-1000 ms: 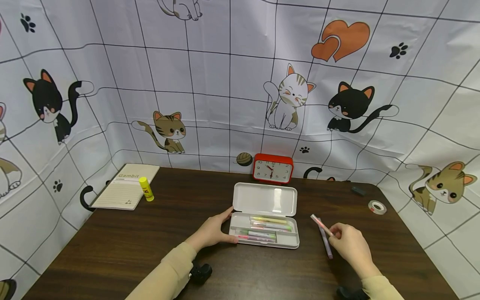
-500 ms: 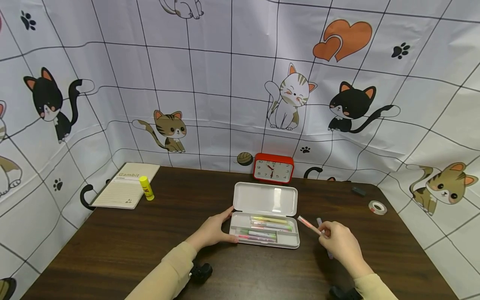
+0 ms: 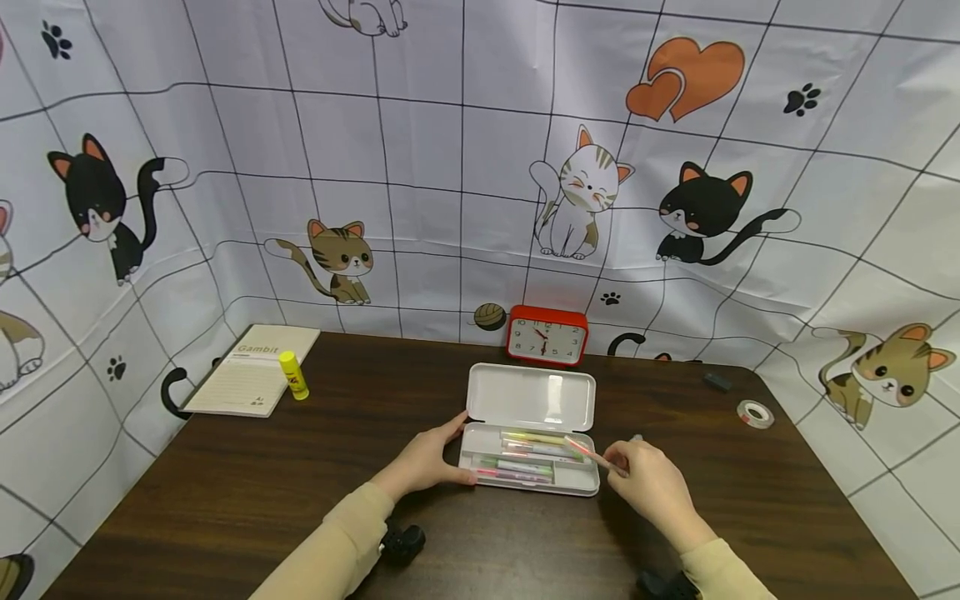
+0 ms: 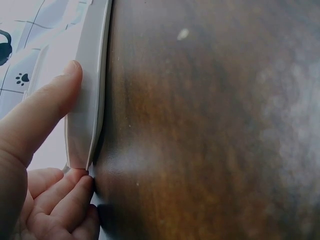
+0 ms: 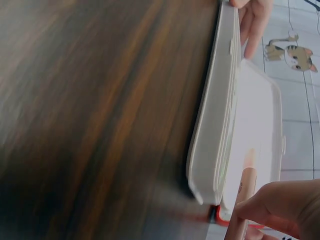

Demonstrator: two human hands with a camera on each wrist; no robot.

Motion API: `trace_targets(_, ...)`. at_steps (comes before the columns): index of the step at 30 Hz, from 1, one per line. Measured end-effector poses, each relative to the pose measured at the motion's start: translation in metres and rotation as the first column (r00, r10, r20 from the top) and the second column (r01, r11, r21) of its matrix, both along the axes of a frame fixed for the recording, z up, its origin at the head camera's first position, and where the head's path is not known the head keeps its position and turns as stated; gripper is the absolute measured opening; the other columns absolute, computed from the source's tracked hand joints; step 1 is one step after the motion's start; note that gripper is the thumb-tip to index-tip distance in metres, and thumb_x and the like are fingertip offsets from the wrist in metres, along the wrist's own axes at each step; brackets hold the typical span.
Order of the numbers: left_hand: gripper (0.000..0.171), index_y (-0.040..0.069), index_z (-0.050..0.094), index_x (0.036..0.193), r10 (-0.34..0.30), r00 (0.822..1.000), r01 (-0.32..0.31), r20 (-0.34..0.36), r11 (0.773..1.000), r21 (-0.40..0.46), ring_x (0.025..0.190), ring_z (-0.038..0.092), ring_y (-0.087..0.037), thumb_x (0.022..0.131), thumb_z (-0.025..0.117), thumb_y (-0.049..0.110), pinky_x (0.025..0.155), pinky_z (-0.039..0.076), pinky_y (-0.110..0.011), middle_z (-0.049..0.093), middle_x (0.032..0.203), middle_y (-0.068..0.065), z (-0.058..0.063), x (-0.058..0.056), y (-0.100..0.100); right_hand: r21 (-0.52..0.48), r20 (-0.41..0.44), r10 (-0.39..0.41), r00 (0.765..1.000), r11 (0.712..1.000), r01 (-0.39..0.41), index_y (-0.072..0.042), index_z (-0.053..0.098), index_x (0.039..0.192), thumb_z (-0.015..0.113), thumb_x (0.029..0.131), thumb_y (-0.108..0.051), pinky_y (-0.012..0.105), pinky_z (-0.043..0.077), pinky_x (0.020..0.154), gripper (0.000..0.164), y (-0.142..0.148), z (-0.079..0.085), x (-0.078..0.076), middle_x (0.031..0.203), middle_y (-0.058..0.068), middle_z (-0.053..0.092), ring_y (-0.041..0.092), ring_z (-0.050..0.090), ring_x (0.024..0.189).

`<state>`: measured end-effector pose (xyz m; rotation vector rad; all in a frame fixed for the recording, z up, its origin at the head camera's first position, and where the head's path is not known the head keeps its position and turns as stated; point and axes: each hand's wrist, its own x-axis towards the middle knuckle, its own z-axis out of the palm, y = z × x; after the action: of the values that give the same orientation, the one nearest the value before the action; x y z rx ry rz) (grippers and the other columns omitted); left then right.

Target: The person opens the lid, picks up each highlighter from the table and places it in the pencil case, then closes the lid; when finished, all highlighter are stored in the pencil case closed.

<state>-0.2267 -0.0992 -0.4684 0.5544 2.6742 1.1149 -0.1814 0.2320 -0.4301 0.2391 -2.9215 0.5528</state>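
An open white pencil case (image 3: 576, 478) lies on the table with its lid (image 3: 530, 398) tipped back. My left hand (image 3: 423, 460) grips its left end; in the left wrist view the thumb (image 4: 62, 92) presses the front wall and the fingers touch the end. Several pens (image 3: 517, 469) lie in the case's compartments. Between thumb and fingers my right hand (image 3: 651, 482) holds a pink-orange marker pen (image 3: 588, 453), tilted, its far end above the case's right part. Another pen (image 3: 637, 437) on the table is mostly hidden behind that hand.
A red clock (image 3: 547, 337) stands behind the case by the patterned curtain. Far left are a notebook (image 3: 253, 371) and a yellow glue stick (image 3: 293, 376). A tape roll (image 3: 754, 414) and a small dark block (image 3: 717, 382) lie at the right edge.
My right hand has moved left with the marker pen, from above the table to the case's right side. The left hand has stayed on the case.
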Motion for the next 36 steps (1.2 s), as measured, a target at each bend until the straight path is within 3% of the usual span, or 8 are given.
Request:
trace_targets(10, 0.104, 0.008, 0.026, 0.150, 0.001, 1.000, -0.001, -0.003, 1.000, 0.005, 0.131, 0.043, -0.035, 0.070, 0.083, 0.042, 0.106, 0.033, -0.053, 0.048, 0.140, -0.018, -0.002, 0.000, -0.001, 0.025, -0.040, 0.068, 0.997, 0.997, -0.067, -0.015, 0.068, 0.082, 0.073, 0.072, -0.004, 0.024, 0.033, 0.050, 0.015, -0.025, 0.000, -0.003, 0.068, -0.006, 0.045, 0.008, 0.040, 0.060)
trace_targets(19, 0.104, 0.008, 0.026, 0.150, -0.001, 1.000, 0.001, 0.000, 1.000, 0.008, 0.131, 0.043, -0.035, 0.070, 0.083, 0.041, 0.105, 0.034, -0.053, 0.048, 0.140, -0.019, -0.001, 0.000, -0.001, 0.007, -0.091, 0.140, 0.986, 0.990, -0.140, -0.017, 0.068, 0.077, 0.075, 0.070, -0.005, 0.023, 0.037, 0.052, 0.016, -0.051, -0.004, -0.005, 0.069, -0.009, 0.050, 0.005, 0.044, 0.060)
trace_targets(26, 0.104, 0.008, 0.027, 0.150, -0.007, 1.000, 0.007, 0.010, 1.000, 0.014, 0.130, 0.043, -0.035, 0.070, 0.083, 0.041, 0.105, 0.034, -0.053, 0.049, 0.139, -0.019, -0.001, 0.000, 0.000, 0.017, -0.067, 0.168, 0.984, 0.986, -0.167, -0.019, 0.069, 0.076, 0.075, 0.070, -0.006, 0.023, 0.038, 0.053, 0.016, -0.066, -0.009, -0.006, 0.070, -0.010, 0.050, 0.006, 0.046, 0.066)
trace_targets(36, 0.104, 0.009, 0.026, 0.151, -0.004, 1.000, 0.004, 0.008, 1.000, 0.013, 0.130, 0.044, -0.035, 0.070, 0.083, 0.041, 0.105, 0.034, -0.053, 0.049, 0.139, -0.019, 0.000, 0.000, -0.001, 0.054, -0.134, 0.249, 0.959, 0.968, -0.244, -0.019, 0.069, 0.076, 0.076, 0.070, -0.006, 0.021, 0.036, 0.051, 0.016, -0.085, -0.011, -0.010, 0.068, -0.012, 0.050, 0.003, 0.043, 0.060)
